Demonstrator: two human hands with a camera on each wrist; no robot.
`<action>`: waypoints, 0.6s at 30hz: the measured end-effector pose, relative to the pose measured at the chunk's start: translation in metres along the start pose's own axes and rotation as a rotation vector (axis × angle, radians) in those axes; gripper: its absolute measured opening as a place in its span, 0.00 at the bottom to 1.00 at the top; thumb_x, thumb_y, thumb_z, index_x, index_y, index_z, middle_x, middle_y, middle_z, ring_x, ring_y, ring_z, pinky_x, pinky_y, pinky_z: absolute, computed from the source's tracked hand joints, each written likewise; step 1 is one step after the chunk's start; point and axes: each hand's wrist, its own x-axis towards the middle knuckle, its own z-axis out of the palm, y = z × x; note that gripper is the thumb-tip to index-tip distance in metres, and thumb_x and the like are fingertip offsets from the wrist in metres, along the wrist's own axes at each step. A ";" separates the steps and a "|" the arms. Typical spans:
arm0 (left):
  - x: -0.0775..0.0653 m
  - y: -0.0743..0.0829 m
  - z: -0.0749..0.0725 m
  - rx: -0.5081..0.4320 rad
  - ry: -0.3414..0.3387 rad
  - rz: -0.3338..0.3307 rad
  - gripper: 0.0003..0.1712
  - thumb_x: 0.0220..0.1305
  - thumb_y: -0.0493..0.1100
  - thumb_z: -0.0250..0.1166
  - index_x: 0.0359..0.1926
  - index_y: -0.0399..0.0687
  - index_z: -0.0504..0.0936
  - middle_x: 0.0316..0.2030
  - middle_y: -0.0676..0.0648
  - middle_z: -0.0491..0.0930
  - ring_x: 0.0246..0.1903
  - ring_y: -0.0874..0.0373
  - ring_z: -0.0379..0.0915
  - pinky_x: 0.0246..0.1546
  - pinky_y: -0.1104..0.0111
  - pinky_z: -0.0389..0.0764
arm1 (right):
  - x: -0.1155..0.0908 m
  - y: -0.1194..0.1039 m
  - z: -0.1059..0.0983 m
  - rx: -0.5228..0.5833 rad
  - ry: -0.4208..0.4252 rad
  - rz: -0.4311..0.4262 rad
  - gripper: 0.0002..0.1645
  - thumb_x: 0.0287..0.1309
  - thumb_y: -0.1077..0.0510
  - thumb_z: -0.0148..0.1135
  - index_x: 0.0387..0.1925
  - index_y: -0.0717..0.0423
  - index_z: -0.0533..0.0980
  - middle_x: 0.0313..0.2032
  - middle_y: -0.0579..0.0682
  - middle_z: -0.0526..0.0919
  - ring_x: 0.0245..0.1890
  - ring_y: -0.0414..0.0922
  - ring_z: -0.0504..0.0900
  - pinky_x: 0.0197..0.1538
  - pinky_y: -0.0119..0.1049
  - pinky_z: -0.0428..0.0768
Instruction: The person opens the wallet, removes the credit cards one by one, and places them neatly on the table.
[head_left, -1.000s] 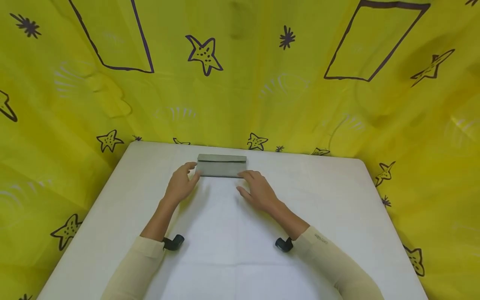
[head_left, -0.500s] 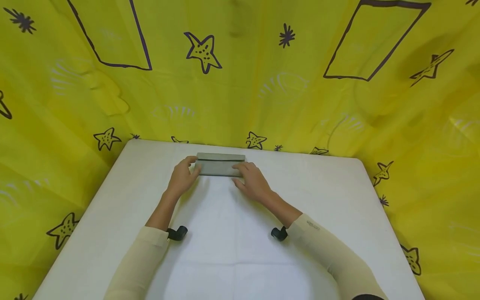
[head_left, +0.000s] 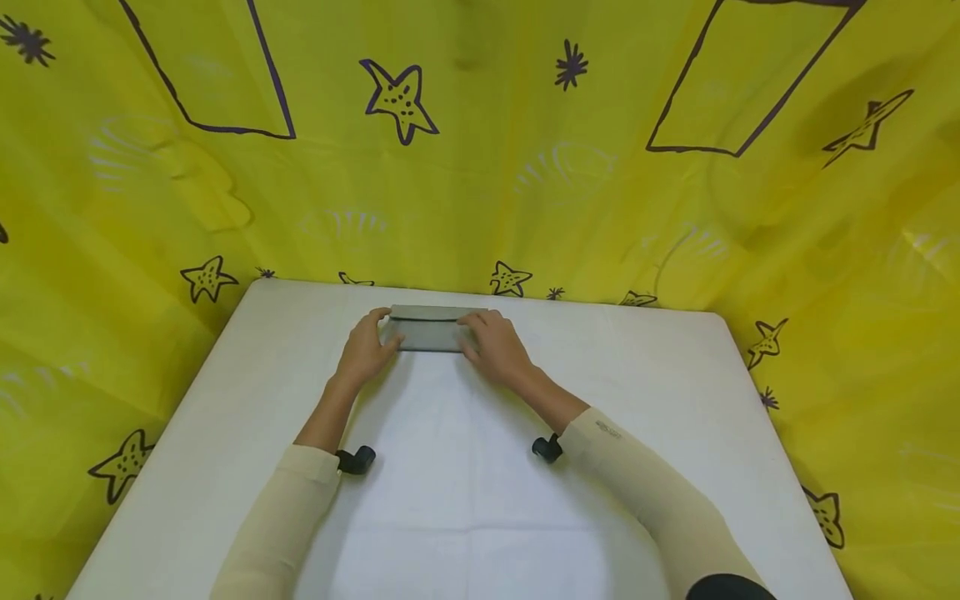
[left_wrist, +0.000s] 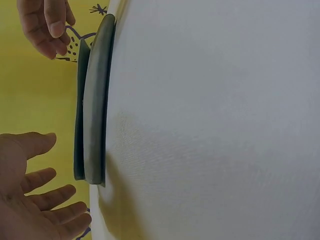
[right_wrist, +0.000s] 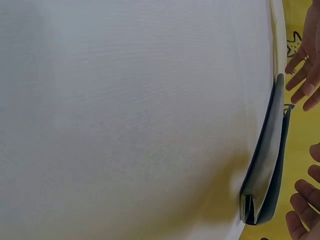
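A flat grey-green case [head_left: 429,336] with a long flap lies near the table's far edge. In the left wrist view the case [left_wrist: 95,100] shows edge-on, its flap standing slightly away from the body. My left hand [head_left: 365,350] is at the case's left end, thumb and fingers spread apart around that corner. My right hand [head_left: 498,346] reaches over the right end, fingertips at the flap's edge and thumb near the front edge. Seen from the right wrist, the fingers of my right hand [right_wrist: 307,205] are loosely bent beside the flap, with a gap showing between.
A white cloth covers the table [head_left: 472,483]. Close behind its far edge hangs a yellow curtain [head_left: 465,208] with drawn stars, which also runs along both sides. A small black wrist camera [head_left: 356,460] juts from the left sleeve, another [head_left: 547,448] from the right.
My right hand has moved forward and left, from the case's front right corner to over its flap. My left hand has shifted slightly forward. The case stays in place on the table.
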 end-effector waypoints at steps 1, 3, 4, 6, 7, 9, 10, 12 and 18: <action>0.001 0.000 0.000 0.003 -0.004 0.000 0.36 0.73 0.39 0.67 0.74 0.29 0.65 0.71 0.26 0.68 0.72 0.30 0.61 0.71 0.42 0.64 | 0.002 0.000 0.001 -0.015 -0.003 0.000 0.18 0.73 0.55 0.65 0.59 0.58 0.81 0.59 0.55 0.83 0.61 0.57 0.78 0.61 0.54 0.78; 0.004 -0.001 0.000 0.014 -0.008 -0.001 0.37 0.72 0.39 0.67 0.75 0.29 0.64 0.71 0.27 0.68 0.72 0.30 0.62 0.71 0.42 0.65 | 0.006 0.001 0.002 -0.053 -0.019 0.003 0.19 0.74 0.54 0.65 0.60 0.57 0.81 0.59 0.55 0.83 0.61 0.57 0.78 0.60 0.54 0.78; 0.006 -0.001 0.001 0.019 -0.010 0.000 0.37 0.72 0.39 0.67 0.75 0.29 0.64 0.71 0.27 0.68 0.71 0.30 0.62 0.71 0.42 0.65 | 0.008 0.001 0.003 -0.077 -0.032 0.008 0.20 0.74 0.53 0.65 0.61 0.57 0.80 0.59 0.55 0.83 0.62 0.56 0.78 0.60 0.53 0.78; 0.009 -0.002 0.001 0.023 -0.017 -0.005 0.37 0.71 0.39 0.67 0.75 0.30 0.64 0.70 0.27 0.69 0.71 0.30 0.63 0.70 0.42 0.66 | 0.013 0.002 0.004 -0.127 -0.061 0.021 0.21 0.74 0.52 0.65 0.62 0.56 0.80 0.60 0.54 0.83 0.62 0.55 0.78 0.60 0.52 0.79; 0.010 -0.002 0.001 0.023 -0.022 -0.010 0.38 0.71 0.39 0.67 0.75 0.31 0.64 0.70 0.27 0.69 0.71 0.30 0.64 0.70 0.42 0.67 | 0.015 0.002 0.005 -0.149 -0.075 0.029 0.21 0.74 0.52 0.65 0.63 0.56 0.80 0.60 0.54 0.83 0.62 0.55 0.77 0.60 0.51 0.79; 0.013 -0.002 0.001 0.028 -0.041 -0.020 0.39 0.70 0.38 0.68 0.76 0.32 0.63 0.69 0.26 0.70 0.69 0.29 0.65 0.69 0.41 0.68 | 0.018 0.003 0.007 -0.170 -0.100 0.047 0.22 0.74 0.51 0.65 0.63 0.55 0.79 0.60 0.53 0.82 0.63 0.54 0.77 0.61 0.50 0.78; 0.014 -0.002 0.001 0.030 -0.056 -0.027 0.39 0.70 0.38 0.68 0.77 0.33 0.62 0.70 0.26 0.69 0.69 0.29 0.65 0.69 0.41 0.68 | 0.019 0.003 0.008 -0.167 -0.108 0.055 0.22 0.74 0.51 0.65 0.64 0.55 0.79 0.61 0.53 0.82 0.63 0.54 0.77 0.62 0.50 0.78; 0.016 -0.003 0.001 0.044 -0.085 -0.039 0.41 0.70 0.39 0.68 0.78 0.34 0.61 0.70 0.26 0.69 0.69 0.29 0.65 0.69 0.41 0.68 | 0.022 0.002 0.010 -0.148 -0.115 0.065 0.22 0.73 0.52 0.66 0.64 0.55 0.79 0.61 0.53 0.82 0.63 0.54 0.77 0.62 0.50 0.78; 0.020 -0.005 0.003 0.083 -0.121 -0.056 0.43 0.71 0.41 0.69 0.79 0.33 0.58 0.72 0.27 0.66 0.72 0.31 0.61 0.72 0.43 0.65 | 0.029 0.000 0.013 -0.134 -0.121 0.065 0.21 0.73 0.52 0.66 0.63 0.54 0.80 0.60 0.53 0.81 0.63 0.53 0.77 0.62 0.50 0.77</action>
